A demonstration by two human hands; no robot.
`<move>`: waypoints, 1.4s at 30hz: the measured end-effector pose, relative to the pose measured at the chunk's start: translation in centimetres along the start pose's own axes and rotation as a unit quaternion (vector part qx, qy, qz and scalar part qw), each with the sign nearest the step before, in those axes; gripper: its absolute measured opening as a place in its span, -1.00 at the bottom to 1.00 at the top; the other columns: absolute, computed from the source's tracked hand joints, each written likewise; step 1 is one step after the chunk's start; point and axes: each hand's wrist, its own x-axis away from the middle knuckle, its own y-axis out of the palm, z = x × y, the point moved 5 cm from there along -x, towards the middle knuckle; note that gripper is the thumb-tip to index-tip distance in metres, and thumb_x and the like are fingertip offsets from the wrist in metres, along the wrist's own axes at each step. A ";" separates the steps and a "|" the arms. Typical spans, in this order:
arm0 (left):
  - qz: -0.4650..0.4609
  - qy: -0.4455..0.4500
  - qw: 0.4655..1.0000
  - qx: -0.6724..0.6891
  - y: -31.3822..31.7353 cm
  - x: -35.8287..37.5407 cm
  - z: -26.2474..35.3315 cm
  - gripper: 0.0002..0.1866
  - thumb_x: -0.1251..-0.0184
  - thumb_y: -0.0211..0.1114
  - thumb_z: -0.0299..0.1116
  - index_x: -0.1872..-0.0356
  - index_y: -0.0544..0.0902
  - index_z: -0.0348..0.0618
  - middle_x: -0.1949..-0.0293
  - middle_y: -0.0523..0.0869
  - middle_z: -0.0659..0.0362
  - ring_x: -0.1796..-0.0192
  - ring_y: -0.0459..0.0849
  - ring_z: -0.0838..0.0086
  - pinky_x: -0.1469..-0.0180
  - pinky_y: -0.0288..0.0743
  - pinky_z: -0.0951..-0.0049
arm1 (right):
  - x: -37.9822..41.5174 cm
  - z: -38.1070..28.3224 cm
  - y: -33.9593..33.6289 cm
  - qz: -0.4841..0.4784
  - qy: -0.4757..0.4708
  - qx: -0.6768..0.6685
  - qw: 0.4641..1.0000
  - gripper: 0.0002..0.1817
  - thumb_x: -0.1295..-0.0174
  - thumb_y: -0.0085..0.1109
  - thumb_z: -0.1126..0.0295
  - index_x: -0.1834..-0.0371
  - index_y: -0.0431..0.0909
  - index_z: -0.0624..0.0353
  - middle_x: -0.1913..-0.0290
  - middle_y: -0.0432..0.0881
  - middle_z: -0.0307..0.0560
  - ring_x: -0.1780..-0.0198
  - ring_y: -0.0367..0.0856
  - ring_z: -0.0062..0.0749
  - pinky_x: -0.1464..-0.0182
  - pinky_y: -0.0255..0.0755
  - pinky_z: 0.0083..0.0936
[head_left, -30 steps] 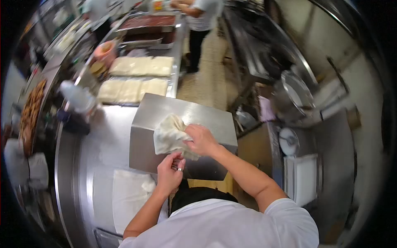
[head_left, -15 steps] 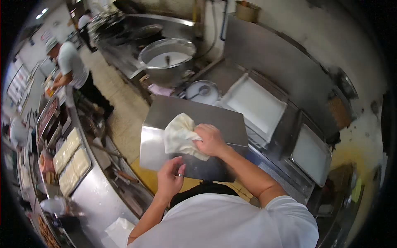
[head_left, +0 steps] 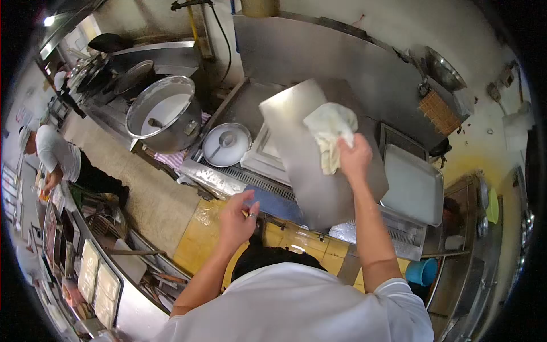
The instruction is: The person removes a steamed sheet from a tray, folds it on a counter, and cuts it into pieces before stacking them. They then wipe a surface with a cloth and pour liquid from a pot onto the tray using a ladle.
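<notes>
My right hand [head_left: 354,157] grips a cream cloth [head_left: 332,131] against a large bent metal sheet [head_left: 296,165], which is tilted over the stove counter. The fingers of my left hand [head_left: 238,219] are apart, with nothing in them, and a ring is on one finger. It is left of the sheet's lower edge and does not touch it. Behind the sheet, part of a white-filled tray [head_left: 268,149] shows. To its left is a round pan of white liquid [head_left: 227,145] with a ladle in it.
A big pot [head_left: 165,114] stands at the upper left, and a shallow tray [head_left: 413,185] lies at the right. A person [head_left: 62,151] works at the left counter, where a tray of pale slabs [head_left: 99,285] rests. A blue bucket [head_left: 421,272] is at the lower right.
The metal sheet has moved right and turned over the counter, with the cloth and my right hand. My left hand has parted from its near edge. The view has shifted to the right.
</notes>
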 end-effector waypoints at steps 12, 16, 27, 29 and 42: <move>-0.060 -0.009 0.998 0.032 0.5 -13.9 -9.2 -0.65 -0.32 0.43 -0.50 -0.12 0.67 -0.24 0.11 0.79 0.04 0.38 0.69 0.38 0.32 0.58 0.38 | -11.0 2.0 10.1 0.018 0.192 0.110 0.975 -0.57 -0.07 0.35 0.20 0.09 0.68 0.33 0.12 0.75 0.31 0.01 0.72 0.25 -0.06 0.53 -0.05; -0.065 -0.048 0.996 0.029 -0.5 -16.9 -12.6 -0.67 -0.31 0.43 -0.46 -0.08 0.67 -0.25 0.15 0.80 0.00 0.36 0.75 0.25 0.24 0.64 0.29 | -12.3 4.0 15.4 0.002 0.239 0.141 0.961 -0.54 -0.07 0.32 0.20 0.05 0.69 0.32 0.03 0.75 0.32 -0.07 0.70 0.25 -0.15 0.52 -0.04; -0.084 -0.086 0.991 0.060 0.0 -20.6 -16.3 -0.69 -0.33 0.42 -0.47 -0.07 0.68 -0.27 0.15 0.81 -0.03 0.31 0.79 0.23 0.17 0.68 0.30 | -12.6 5.4 23.0 -0.024 0.270 0.174 0.947 -0.49 -0.08 0.30 0.17 -0.02 0.65 0.33 -0.01 0.71 0.42 -0.12 0.66 0.34 -0.19 0.51 0.03; -0.087 -0.084 0.992 0.048 -0.1 -21.0 -16.3 -0.69 -0.33 0.41 -0.47 -0.07 0.68 -0.27 0.14 0.81 -0.03 0.29 0.80 0.23 0.17 0.68 0.30 | -12.2 5.9 23.5 -0.036 0.275 0.179 0.944 -0.47 -0.09 0.30 0.17 -0.05 0.65 0.34 -0.04 0.71 0.40 -0.15 0.65 0.31 -0.20 0.51 0.01; -0.090 -0.067 0.993 0.030 0.4 -22.3 -16.5 -0.67 -0.34 0.43 -0.47 -0.11 0.70 -0.23 0.15 0.84 0.03 0.42 0.71 0.45 0.31 0.60 0.40 | -12.7 7.6 24.6 -0.158 0.291 0.244 0.912 -0.41 -0.08 0.31 0.12 -0.14 0.65 0.28 -0.11 0.70 0.35 -0.18 0.67 0.25 -0.23 0.53 -0.05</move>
